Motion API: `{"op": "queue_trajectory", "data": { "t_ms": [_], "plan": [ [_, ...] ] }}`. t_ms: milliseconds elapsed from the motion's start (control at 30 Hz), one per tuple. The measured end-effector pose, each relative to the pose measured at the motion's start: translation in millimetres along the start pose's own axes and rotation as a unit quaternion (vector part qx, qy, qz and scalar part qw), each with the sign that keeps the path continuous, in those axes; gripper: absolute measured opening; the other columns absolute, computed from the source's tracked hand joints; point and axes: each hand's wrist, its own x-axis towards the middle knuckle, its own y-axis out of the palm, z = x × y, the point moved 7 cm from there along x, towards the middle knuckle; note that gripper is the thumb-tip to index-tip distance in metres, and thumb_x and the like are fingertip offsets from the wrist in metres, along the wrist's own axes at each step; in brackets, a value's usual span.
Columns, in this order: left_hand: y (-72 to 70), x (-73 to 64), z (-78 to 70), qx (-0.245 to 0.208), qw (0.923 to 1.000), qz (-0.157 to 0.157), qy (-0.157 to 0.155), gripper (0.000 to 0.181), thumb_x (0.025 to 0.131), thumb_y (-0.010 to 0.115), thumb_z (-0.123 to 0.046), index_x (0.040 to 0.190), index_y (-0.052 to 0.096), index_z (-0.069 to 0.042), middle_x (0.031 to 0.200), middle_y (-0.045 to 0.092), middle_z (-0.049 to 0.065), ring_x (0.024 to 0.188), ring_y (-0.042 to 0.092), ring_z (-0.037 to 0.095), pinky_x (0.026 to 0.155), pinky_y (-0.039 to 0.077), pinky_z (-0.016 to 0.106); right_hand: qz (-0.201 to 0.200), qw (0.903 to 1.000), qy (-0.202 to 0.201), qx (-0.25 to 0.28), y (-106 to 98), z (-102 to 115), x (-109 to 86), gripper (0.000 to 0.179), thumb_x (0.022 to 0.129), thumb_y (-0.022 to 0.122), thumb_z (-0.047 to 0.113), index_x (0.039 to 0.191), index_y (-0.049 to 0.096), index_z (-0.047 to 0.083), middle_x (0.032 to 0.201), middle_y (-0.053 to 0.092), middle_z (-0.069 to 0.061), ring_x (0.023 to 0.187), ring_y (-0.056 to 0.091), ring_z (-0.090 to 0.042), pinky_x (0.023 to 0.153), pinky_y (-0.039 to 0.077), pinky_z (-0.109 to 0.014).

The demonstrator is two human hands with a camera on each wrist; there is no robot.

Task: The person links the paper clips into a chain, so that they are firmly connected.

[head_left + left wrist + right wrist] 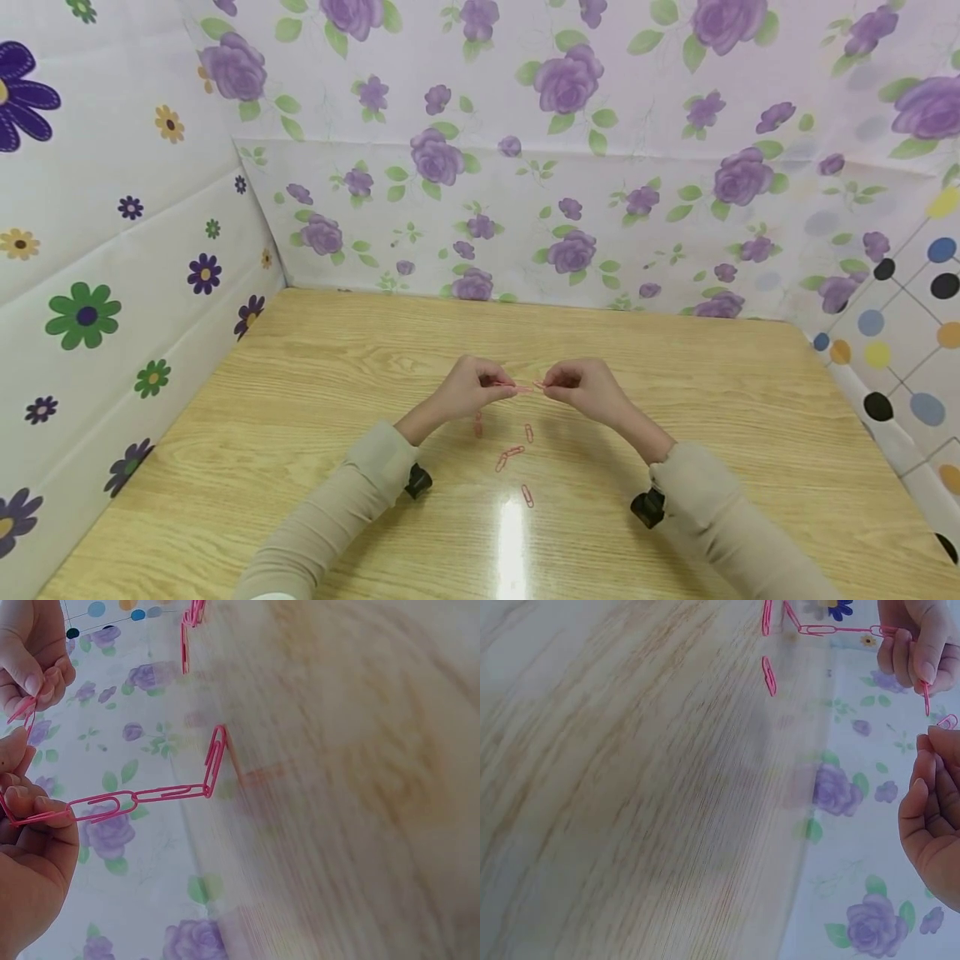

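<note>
Table (337, 350) across the lower frame of the head view; left hand (463, 390) at centre, pinching a chain (135, 797) of pink paper clips, trailing from its fingers to lower right in the left wrist view; right hand (592, 392) just right of centre, pinching a single clip (949, 719), near the left fingertips; other clips (528, 433) lying lower centre.

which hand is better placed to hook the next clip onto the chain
Probably the right hand: it pinches a pink clip, while the left hand holds the chain close by.
</note>
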Motion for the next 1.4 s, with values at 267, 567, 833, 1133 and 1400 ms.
{"op": "queue_trajectory", "data": {
  "t_ms": [267,567,833,1133,1400],
  "plan": [
    [0.8,2.0,-1.8,-0.012,0.9999,0.000,0.006,0.009,0.083,0.064,0.000,0.081,0.068,0.008,0.073,0.064,0.015,0.050,0.038,0.004,0.047,0.032,0.017,-0.006,0.9998,-0.017,-0.003,4,6,5.8,0.004,0.081,0.068,0.004,0.084,0.068,0.002,0.074,0.064,-0.002,0.061,0.055,-0.012,0.055,0.046,-0.024],
    [-0.7,3.8,-2.1,-0.023,0.9997,-0.006,0.010,0.009,0.083,0.063,0.000,0.080,0.067,0.008,0.069,0.062,0.018,0.048,0.035,0.002,0.046,0.029,0.017,-0.003,0.9992,-0.028,-0.026,5,11,6.0,0.006,0.081,0.068,0.005,0.083,0.068,-0.001,0.074,0.064,-0.001,0.062,0.054,-0.011,0.055,0.046,-0.024],
    [-0.6,3.5,1.1,-0.032,0.9991,-0.016,0.021,0.010,0.084,0.063,0.001,0.078,0.066,0.009,0.063,0.058,0.009,0.048,0.034,0.003,0.046,0.029,0.018,-0.021,0.9981,-0.042,-0.040,6,11,4.7,0.003,0.081,0.068,0.004,0.081,0.069,0.001,0.072,0.064,0.000,0.060,0.053,-0.010,0.054,0.045,-0.025],
    [-2.4,2.1,4.3,-0.041,0.9985,-0.033,0.014,0.010,0.084,0.061,0.002,0.077,0.065,0.008,0.059,0.048,0.002,0.049,0.032,0.003,0.047,0.028,0.018,-0.024,0.9995,-0.010,0.017,11,5,3.1,0.003,0.081,0.067,0.002,0.083,0.069,0.001,0.074,0.065,-0.006,0.059,0.054,-0.013,0.052,0.045,-0.024],
    [-7.2,-1.0,9.1,-0.056,0.9979,-0.033,0.006,0.010,0.086,0.060,0.000,0.080,0.065,0.007,0.065,0.055,0.014,0.051,0.039,0.005,0.048,0.036,0.022,-0.021,0.9997,0.002,0.016,9,-2,0.4,0.005,0.081,0.066,0.000,0.084,0.070,-0.001,0.076,0.066,-0.007,0.061,0.056,-0.014,0.053,0.045,-0.024]
  ]
}}
